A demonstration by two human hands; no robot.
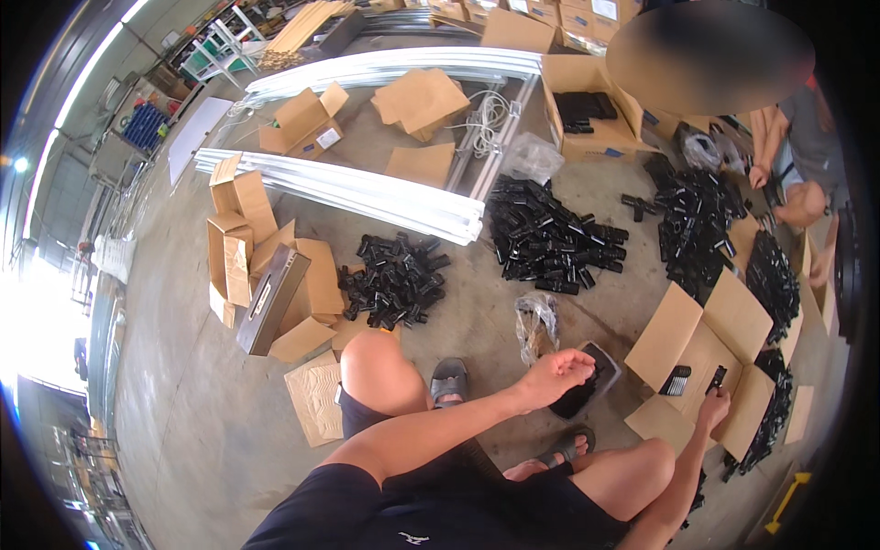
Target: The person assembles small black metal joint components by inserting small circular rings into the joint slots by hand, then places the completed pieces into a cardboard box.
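My left hand [557, 378] is closed, fingers curled together, above a shallow bag or tray of small black pieces [577, 396]. Whatever it pinches, if anything, is too small to make out. Over the right side of an open cardboard box [662, 417], my right hand [714, 409] grips a black plastic fitting [719, 378] by its lower end. Inside that box, near its left wall, lies a small stack of black pieces with pale edges [676, 380].
Heaps of black fittings [550, 238] lie on the floor ahead, with another pile [394, 280] leftward. Crumpled clear plastic [536, 325] is near my left hand. White metal profiles [348, 192] and opened cartons [302, 124] lie beyond. Another person's hand [760, 176] shows at far right.
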